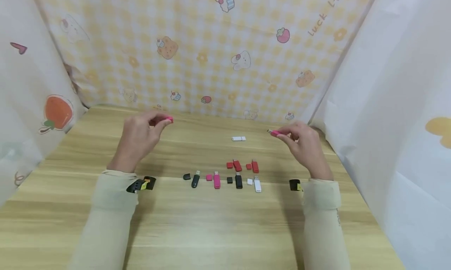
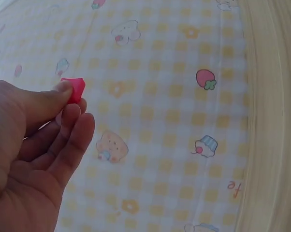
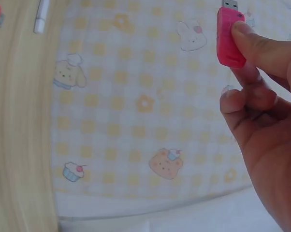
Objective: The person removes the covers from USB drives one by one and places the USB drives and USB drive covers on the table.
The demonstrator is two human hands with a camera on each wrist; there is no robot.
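Observation:
Between thumb and fingertips my left hand (image 1: 139,138) pinches a small pink USB stick cap (image 2: 77,90), raised over the table's far left. My right hand (image 1: 302,144) pinches a pink USB stick (image 3: 229,38) at the far right, its bare metal plug (image 1: 269,131) pointing left in the head view. The two hands are well apart. Between them, a white capped USB stick (image 1: 238,138) lies on the wood. Nearer lie two red USB sticks (image 1: 255,167), then a row with a black (image 1: 195,180), a pink (image 1: 217,180), another black (image 1: 239,181) and a white stick (image 1: 258,185).
Each uncapped stick has its cap beside it, such as the black cap (image 1: 186,176) and the white cap (image 1: 249,182). A patterned cloth (image 1: 201,78) hangs behind the wooden table (image 1: 197,231). White sheets (image 1: 398,97) hang along both sides.

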